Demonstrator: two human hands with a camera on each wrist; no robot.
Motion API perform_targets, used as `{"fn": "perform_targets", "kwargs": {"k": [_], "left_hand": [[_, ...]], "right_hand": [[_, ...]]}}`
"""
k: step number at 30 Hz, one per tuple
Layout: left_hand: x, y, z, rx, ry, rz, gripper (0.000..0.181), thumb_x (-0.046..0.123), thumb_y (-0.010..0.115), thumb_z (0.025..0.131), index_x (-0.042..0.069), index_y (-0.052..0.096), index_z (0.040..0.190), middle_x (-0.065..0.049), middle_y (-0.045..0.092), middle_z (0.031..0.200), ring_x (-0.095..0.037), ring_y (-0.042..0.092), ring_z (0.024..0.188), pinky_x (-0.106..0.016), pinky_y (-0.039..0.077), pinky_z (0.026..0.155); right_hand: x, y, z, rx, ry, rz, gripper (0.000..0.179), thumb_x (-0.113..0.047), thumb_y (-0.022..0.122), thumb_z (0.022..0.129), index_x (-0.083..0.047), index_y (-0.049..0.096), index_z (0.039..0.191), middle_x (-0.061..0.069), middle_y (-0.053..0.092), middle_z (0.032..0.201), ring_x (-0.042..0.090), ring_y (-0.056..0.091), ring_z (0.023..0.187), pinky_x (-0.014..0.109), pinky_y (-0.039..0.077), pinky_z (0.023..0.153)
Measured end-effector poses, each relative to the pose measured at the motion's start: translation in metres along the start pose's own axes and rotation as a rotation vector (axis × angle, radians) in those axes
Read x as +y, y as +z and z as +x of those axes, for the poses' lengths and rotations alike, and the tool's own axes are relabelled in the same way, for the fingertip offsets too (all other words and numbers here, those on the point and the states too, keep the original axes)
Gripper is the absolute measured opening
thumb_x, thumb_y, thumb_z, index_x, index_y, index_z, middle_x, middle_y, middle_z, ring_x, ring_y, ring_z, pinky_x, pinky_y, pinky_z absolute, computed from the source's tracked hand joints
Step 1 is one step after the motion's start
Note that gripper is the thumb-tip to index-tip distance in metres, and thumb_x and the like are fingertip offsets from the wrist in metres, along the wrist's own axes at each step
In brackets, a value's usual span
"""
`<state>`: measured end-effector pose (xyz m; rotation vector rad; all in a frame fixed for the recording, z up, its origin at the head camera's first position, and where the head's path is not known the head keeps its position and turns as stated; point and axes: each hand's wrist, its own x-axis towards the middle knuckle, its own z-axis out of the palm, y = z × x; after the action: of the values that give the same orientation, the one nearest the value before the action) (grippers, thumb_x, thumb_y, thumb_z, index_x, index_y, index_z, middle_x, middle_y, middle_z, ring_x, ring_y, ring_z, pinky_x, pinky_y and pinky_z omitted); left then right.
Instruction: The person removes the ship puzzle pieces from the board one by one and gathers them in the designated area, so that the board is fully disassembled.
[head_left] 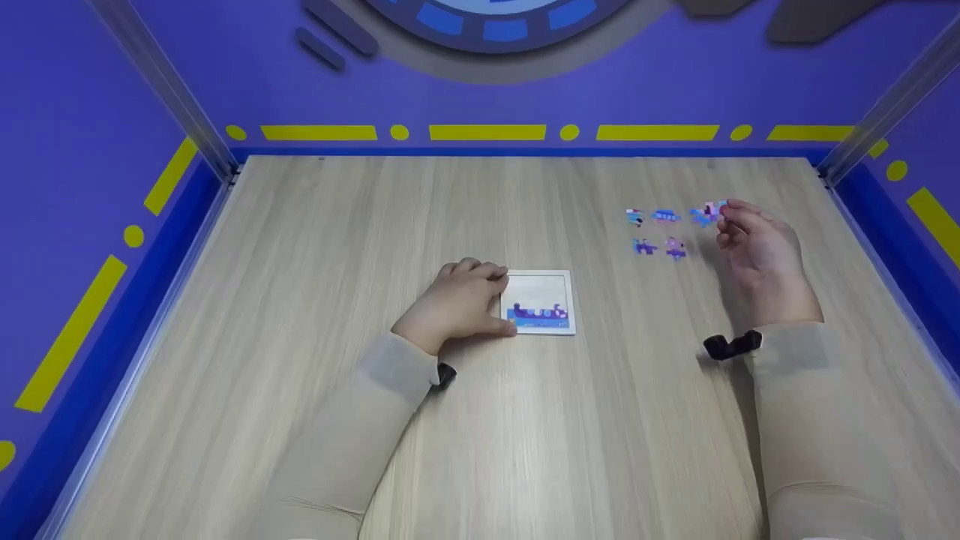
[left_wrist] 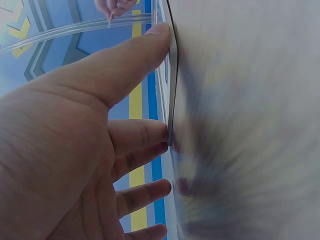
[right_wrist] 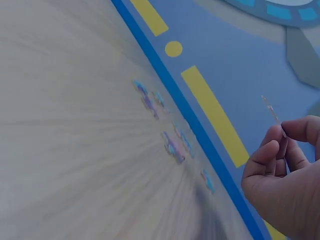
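A small square puzzle tray [head_left: 536, 292] with a white rim lies mid-table, joined purple and blue pieces [head_left: 540, 318] along its near side. My left hand [head_left: 466, 301] holds the tray's left side, thumb at the near corner and fingers at the far one. In the left wrist view the thumb [left_wrist: 135, 60] lies against the tray's thin edge. Above the table at the far right, my right hand [head_left: 761, 244] pinches a puzzle piece [right_wrist: 270, 108] between thumb and fingertips, seen nearly edge-on in the right wrist view.
Several loose puzzle pieces [head_left: 665, 216] lie in two rough rows on the table, left of my right hand. A blue-purple wall [head_left: 487, 105] with yellow marks borders the table at the back, and more panels stand at the sides.
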<state>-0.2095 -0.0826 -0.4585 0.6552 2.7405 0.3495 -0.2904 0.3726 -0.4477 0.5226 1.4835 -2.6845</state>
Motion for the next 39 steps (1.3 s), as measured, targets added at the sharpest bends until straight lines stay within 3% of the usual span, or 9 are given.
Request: {"fn": "perform_targets", "kwargs": {"k": [4, 11, 18, 24, 29, 34, 39], "left_hand": [[0.000, 0.000, 0.000, -0.004, 0.000, -0.002, 0.096, 0.066, 0.082, 0.098, 0.012, 0.051, 0.171, -0.004, 0.044, 0.182, -0.035, 0.039, 0.167, -0.059, 0.028, 0.140], [-0.002, 0.000, 0.000, -0.004, -0.001, -0.004, 0.097, 0.067, 0.080, 0.098, 0.012, 0.049, 0.172, -0.004, 0.043, 0.182, -0.035, 0.038, 0.168, -0.059, 0.028, 0.141], [-0.004, 0.000, 0.000, -0.009, 0.010, -0.017, 0.096, 0.065, 0.081, 0.098, 0.013, 0.048, 0.172, -0.003, 0.043, 0.183, -0.035, 0.037, 0.168, -0.060, 0.027, 0.141], [-0.003, 0.001, 0.001, -0.009, 0.007, -0.004, 0.097, 0.066, 0.081, 0.098, 0.014, 0.049, 0.172, -0.003, 0.043, 0.183, -0.035, 0.038, 0.168, -0.059, 0.027, 0.141], [-0.002, 0.001, 0.001, -0.008, 0.006, -0.001, 0.096, 0.066, 0.082, 0.098, 0.013, 0.050, 0.172, -0.003, 0.043, 0.182, -0.035, 0.038, 0.168, -0.059, 0.028, 0.140], [-0.002, 0.001, 0.001, -0.007, 0.003, 0.001, 0.097, 0.066, 0.082, 0.098, 0.013, 0.049, 0.172, -0.003, 0.043, 0.182, -0.035, 0.038, 0.168, -0.059, 0.027, 0.140], [-0.002, 0.001, 0.001, -0.005, 0.003, 0.002, 0.097, 0.066, 0.082, 0.097, 0.013, 0.050, 0.172, -0.003, 0.043, 0.182, -0.035, 0.038, 0.168, -0.059, 0.027, 0.140]], "right_hand": [[0.002, -0.008, 0.004, 0.026, 0.006, -0.082, 0.020, -0.002, 0.079, 0.104, -0.006, 0.077, 0.124, 0.001, 0.075, 0.111, 0.015, 0.067, 0.098, 0.025, 0.056, 0.078], [0.003, -0.015, 0.005, 0.105, -0.042, -0.423, 0.030, -0.012, 0.077, 0.107, -0.010, 0.078, 0.137, -0.009, 0.080, 0.110, 0.008, 0.073, 0.103, 0.018, 0.062, 0.089], [-0.003, -0.019, 0.006, 0.122, -0.017, -0.576, 0.022, -0.003, 0.077, 0.105, -0.008, 0.084, 0.125, -0.013, 0.083, 0.091, 0.002, 0.078, 0.091, 0.017, 0.066, 0.081], [-0.001, -0.020, 0.004, 0.102, -0.032, -0.834, 0.037, -0.009, 0.074, 0.108, 0.003, 0.073, 0.143, -0.022, 0.079, 0.086, -0.003, 0.077, 0.087, 0.016, 0.065, 0.080], [0.002, -0.021, 0.002, 0.090, -0.076, -1.003, 0.036, -0.011, 0.073, 0.108, 0.006, 0.073, 0.140, -0.025, 0.076, 0.079, -0.003, 0.072, 0.078, 0.016, 0.062, 0.074], [0.003, -0.021, 0.003, 0.100, -0.099, -1.083, 0.035, -0.012, 0.077, 0.105, 0.006, 0.076, 0.135, -0.025, 0.074, 0.075, -0.002, 0.069, 0.073, 0.017, 0.060, 0.071], [0.002, -0.022, 0.002, 0.112, -0.083, -1.138, 0.042, -0.016, 0.078, 0.105, 0.007, 0.074, 0.140, -0.026, 0.072, 0.073, -0.003, 0.067, 0.072, 0.017, 0.059, 0.072]]}}
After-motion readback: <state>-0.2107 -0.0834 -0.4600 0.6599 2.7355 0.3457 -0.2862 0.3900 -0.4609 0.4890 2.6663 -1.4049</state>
